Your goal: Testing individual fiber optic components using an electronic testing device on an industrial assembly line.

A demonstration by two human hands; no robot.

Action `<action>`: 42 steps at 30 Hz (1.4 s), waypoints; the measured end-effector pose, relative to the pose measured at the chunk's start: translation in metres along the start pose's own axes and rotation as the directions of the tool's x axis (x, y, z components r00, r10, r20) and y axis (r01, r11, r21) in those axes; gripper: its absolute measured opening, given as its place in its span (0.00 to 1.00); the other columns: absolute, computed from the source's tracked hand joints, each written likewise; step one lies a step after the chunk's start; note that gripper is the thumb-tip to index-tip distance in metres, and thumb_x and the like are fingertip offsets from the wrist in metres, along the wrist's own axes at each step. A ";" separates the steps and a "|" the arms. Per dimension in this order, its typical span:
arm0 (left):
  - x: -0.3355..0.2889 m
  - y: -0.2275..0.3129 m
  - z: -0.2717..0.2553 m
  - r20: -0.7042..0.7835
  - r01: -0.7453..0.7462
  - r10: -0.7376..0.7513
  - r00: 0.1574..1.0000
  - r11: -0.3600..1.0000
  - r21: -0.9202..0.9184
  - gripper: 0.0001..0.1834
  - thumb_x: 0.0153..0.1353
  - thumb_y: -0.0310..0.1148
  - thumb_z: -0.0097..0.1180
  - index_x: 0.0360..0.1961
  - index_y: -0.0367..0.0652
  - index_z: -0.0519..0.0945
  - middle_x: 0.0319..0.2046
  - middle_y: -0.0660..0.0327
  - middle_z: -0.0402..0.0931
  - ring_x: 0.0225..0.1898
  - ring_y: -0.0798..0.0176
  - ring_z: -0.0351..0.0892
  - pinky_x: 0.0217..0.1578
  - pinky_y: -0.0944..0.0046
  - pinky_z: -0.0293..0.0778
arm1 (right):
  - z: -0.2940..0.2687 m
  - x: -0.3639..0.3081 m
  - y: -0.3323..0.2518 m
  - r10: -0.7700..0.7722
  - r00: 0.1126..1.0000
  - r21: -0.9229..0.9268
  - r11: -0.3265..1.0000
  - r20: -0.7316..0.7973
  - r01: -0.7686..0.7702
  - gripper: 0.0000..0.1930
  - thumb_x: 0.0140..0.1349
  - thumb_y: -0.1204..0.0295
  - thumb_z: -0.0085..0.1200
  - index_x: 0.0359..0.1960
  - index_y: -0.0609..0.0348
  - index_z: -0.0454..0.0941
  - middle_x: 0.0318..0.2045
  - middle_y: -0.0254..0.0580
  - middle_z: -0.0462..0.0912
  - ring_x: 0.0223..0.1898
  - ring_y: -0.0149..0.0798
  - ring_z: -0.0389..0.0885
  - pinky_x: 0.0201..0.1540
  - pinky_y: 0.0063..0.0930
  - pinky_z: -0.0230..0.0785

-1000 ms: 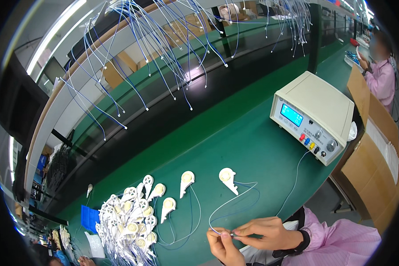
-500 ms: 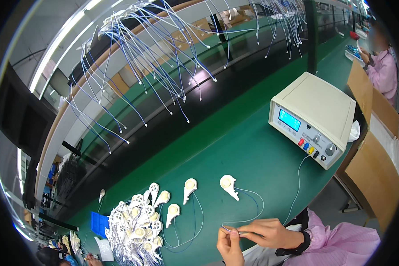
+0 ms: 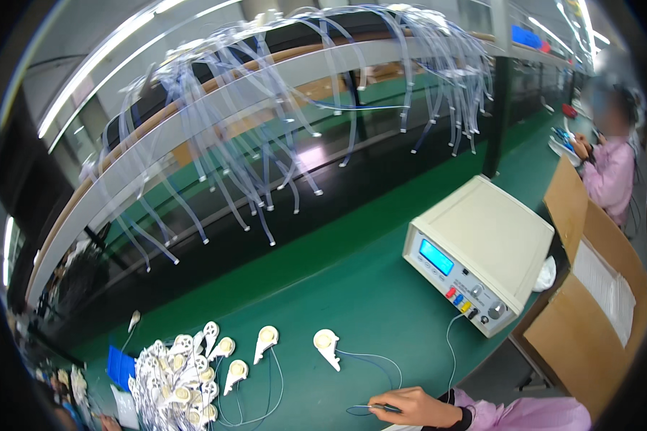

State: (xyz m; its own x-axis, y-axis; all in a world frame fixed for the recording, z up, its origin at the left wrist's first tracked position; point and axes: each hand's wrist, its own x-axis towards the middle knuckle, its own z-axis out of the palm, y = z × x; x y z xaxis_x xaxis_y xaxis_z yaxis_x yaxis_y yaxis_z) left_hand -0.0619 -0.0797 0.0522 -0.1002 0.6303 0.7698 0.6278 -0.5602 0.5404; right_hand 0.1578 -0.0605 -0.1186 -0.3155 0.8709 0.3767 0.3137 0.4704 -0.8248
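My right hand point(image 3: 413, 409) is at the lower edge, in a pink sleeve with a dark wristband. Its thumb and fingers are pinched on a thin cable point(image 3: 358, 409), which shows as a small dark loop beside the fingertips. Above the hand lies a white plastic part with a round cream disc point(image 3: 326, 340) and a tapered arm. Thin blue and white wires point(image 3: 389, 358) run from it toward my hand; their ends are hidden below the picture. My left hand is out of view.
A beige bench instrument point(image 3: 482, 248) with a lit screen stands right, its lead point(image 3: 450, 352) trailing down. Left lie a heap of similar white parts point(image 3: 172, 381) and a blue tray point(image 3: 121, 368). Cables point(image 3: 266, 144) hang from an overhead rail. An open carton point(image 3: 589, 302) and a co-worker point(image 3: 609, 172) are far right.
The view has tilted up, so the bench sits lower and further left in the picture. My left hand, which was pinching the cable beside the right, has left the picture.
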 end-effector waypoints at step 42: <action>-0.009 -0.034 0.094 -0.065 -0.030 -0.031 0.997 0.643 -0.766 0.14 0.52 0.21 0.52 0.42 0.32 0.73 0.37 0.50 0.75 0.40 0.54 0.74 0.44 0.62 0.71 | -0.012 -0.003 -0.002 0.130 0.991 0.141 0.981 0.022 -0.131 0.08 0.60 0.72 0.54 0.39 0.63 0.76 0.22 0.49 0.76 0.20 0.44 0.76 0.24 0.32 0.67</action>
State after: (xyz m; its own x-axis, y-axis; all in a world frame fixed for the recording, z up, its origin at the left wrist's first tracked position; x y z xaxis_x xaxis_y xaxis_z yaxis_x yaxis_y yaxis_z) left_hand -0.0097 -0.0152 -0.0052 -0.1697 0.6107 0.7735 -0.1845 -0.7907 0.5837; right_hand 0.1687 -0.0622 -0.1136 -0.2914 0.9213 0.2575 0.2229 0.3271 -0.9183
